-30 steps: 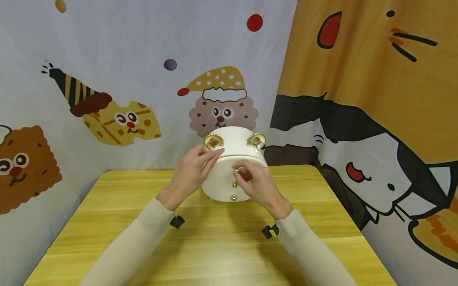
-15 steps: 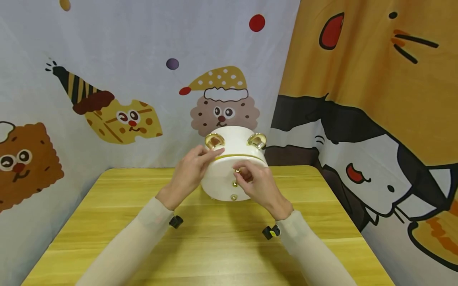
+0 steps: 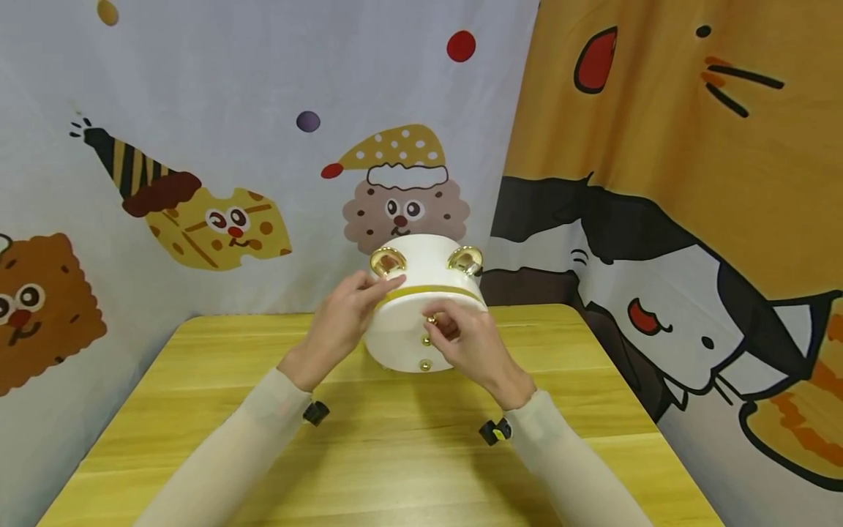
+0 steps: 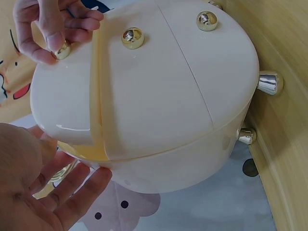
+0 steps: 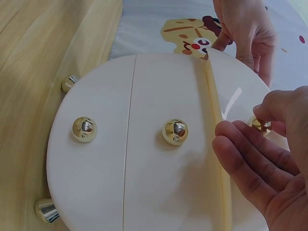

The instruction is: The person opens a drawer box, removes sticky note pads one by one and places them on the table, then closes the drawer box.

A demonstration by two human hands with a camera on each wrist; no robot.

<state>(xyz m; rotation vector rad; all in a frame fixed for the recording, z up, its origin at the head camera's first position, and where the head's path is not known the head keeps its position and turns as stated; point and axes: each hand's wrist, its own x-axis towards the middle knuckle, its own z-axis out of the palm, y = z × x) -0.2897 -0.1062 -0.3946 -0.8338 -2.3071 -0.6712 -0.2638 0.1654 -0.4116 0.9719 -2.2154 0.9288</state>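
Note:
A white rounded drawer box [image 3: 402, 329] with gold trim stands on the table in the head view. My right hand [image 3: 470, 340] pinches its top gold knob [image 5: 261, 126] between thumb and finger. The top drawer [image 4: 67, 101] sticks out from the front, and its pale yellow edge [image 5: 215, 96] shows in the right wrist view. My left hand [image 3: 339, 322] rests on the box's upper left side, fingers extended, touching it near the gap in the left wrist view. Below the held knob are a middle knob [image 5: 174, 132] and a lower knob [image 5: 84, 129].
Gold ear-shaped pieces [image 3: 388, 260] sit on top of the box. Short gold feet [image 4: 270, 83] hold it off the wooden table [image 3: 395, 454]. Behind the table's back edge hangs a printed curtain [image 3: 244, 66].
The yellow strip along the top of the box front has widened as the top drawer comes out toward me. My right hand keeps the knob; my left hand stays on the side.

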